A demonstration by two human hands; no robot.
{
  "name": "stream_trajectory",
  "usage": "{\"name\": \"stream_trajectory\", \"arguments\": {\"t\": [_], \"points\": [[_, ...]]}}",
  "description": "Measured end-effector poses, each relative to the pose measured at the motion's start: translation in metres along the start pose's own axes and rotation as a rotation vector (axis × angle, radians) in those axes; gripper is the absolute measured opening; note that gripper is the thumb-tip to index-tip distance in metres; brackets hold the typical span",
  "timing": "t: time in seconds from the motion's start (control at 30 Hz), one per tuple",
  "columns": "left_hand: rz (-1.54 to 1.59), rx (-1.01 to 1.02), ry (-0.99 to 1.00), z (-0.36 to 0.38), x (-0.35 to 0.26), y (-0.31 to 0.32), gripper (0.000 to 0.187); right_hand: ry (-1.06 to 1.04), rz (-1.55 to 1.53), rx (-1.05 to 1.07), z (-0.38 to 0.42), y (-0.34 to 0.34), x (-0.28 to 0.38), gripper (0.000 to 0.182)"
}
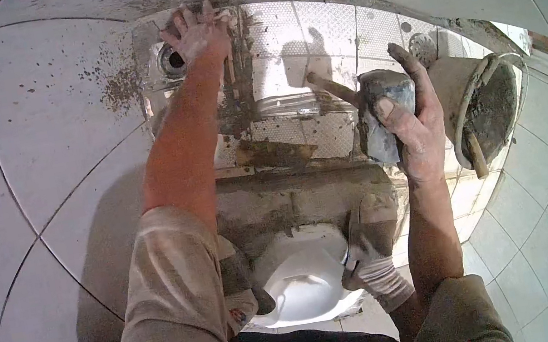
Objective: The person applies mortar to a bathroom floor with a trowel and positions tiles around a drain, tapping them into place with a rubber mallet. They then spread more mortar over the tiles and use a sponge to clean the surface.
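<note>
My left hand [201, 38] lies with its fingers spread at the far end of the tiled strip, just beside a square fitting with a round dark hole [174, 59]. My right hand [415, 125] is raised over the strip, gripping what looks like a mallet [387, 90] by its blocky, mortar-smeared head. Its short wooden handle [333, 89] points left, away from my palm. One finger sticks up past the head, and the thumb presses on its near face. Below the hands, the small white textured tiles [271, 23] are streaked with wet grey mortar.
A mortar-coated bucket [453, 90] leans on its side at right, a wooden handle [477, 155] protruding from it. A round drain grate [421, 45] sits behind it. A white squat toilet pan [302, 297] lies between my feet. A brown flat strip [274, 153] rests on the tiles.
</note>
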State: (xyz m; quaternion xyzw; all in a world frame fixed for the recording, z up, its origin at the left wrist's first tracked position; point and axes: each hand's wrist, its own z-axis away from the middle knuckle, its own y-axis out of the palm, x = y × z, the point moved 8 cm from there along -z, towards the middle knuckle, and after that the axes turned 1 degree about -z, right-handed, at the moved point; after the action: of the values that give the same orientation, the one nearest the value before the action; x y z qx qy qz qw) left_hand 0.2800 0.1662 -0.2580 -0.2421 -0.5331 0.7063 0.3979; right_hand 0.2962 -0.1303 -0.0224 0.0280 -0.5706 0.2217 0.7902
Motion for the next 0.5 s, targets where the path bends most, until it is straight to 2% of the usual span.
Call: {"name": "stream_trajectory", "arguments": {"t": [0.1, 0.23, 0.3, 0.33, 0.43, 0.5], "points": [[-0.043, -0.005, 0.082, 0.014, 0.005, -0.002, 0.060, 0.035, -0.036, -0.015, 0.002, 0.003, -0.001, 0.073], [-0.113, 0.029, 0.056, 0.047, 0.014, 0.016, 0.060, 0.097, -0.078, 0.001, 0.005, 0.010, 0.002, 0.073], [-0.134, 0.068, 0.159, 0.077, 0.005, 0.023, 0.059, 0.021, -0.028, -0.011, 0.005, 0.013, 0.010, 0.074], [-0.064, 0.023, 0.217, 0.092, 0.000, 0.022, 0.057, 0.017, -0.027, -0.005, 0.005, 0.015, 0.011, 0.074], [-0.018, 0.116, 0.267, 0.121, -0.010, 0.035, 0.052, -0.003, 0.015, 0.013, 0.005, 0.019, 0.014, 0.074], [0.009, 0.055, 0.299, 0.137, -0.009, 0.040, 0.050, -0.039, 0.032, 0.017, 0.007, 0.021, 0.019, 0.074]]}}
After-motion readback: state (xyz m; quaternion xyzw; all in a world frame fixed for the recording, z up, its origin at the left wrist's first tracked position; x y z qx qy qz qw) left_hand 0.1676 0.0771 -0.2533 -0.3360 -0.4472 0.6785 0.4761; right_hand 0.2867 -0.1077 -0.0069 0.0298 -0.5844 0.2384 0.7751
